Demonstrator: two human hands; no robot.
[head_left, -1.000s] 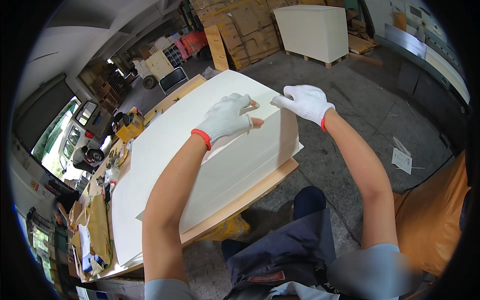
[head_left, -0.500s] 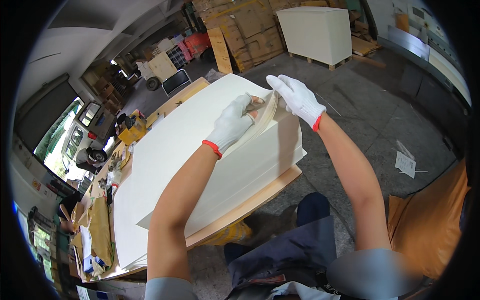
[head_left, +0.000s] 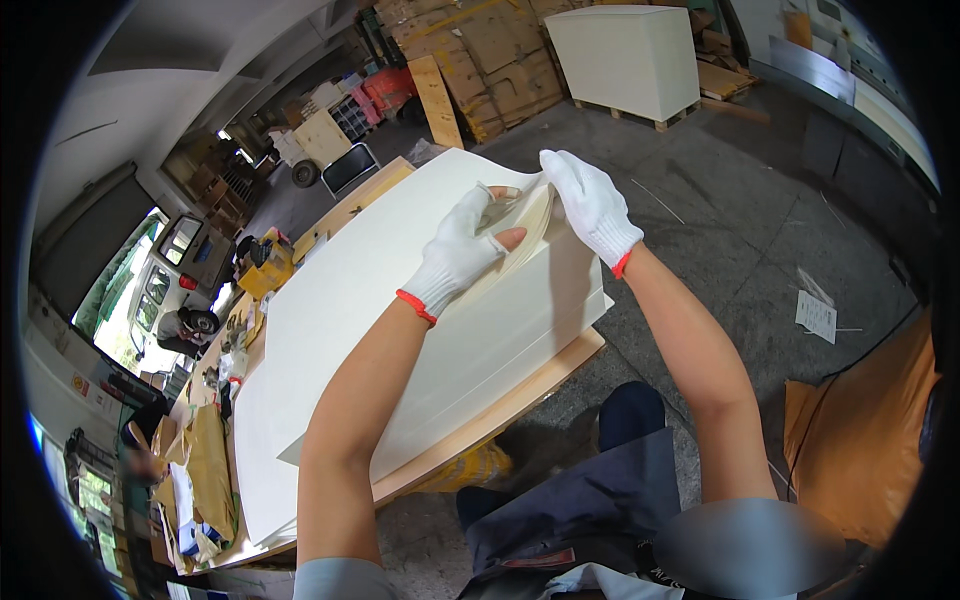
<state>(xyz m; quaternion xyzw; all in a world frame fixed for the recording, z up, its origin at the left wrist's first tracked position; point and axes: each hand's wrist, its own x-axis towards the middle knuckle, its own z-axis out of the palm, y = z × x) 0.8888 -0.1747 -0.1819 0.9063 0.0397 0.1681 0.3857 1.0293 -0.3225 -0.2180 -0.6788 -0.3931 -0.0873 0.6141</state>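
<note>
A thick stack of large white paper sheets (head_left: 350, 260) lies before me. Its upper sheets bend up at the near right corner, and their edges fan apart (head_left: 537, 232). My left hand (head_left: 465, 245), in a white glove with bare thumb and fingertip, rests on the bent sheets. Its thumb and forefinger are spread beside the fanned edges. My right hand (head_left: 590, 205), in a white glove with a red cuff, closes round the raised corner of the sheets; its fingertips are partly hidden.
Under the stack is a wooden board (head_left: 490, 420). Brown wrapping paper (head_left: 210, 460) and a yellow box (head_left: 265, 268) lie along the left. An orange-brown sack (head_left: 865, 440) stands at right. Behind are a pallet of white sheets (head_left: 625, 65), stacked cartons (head_left: 490, 60) and a chair (head_left: 350, 168).
The fanned edges at the corner have spread wider. My left thumb has moved apart from the forefinger, and my right hand has turned downward slightly, closer round the corner.
</note>
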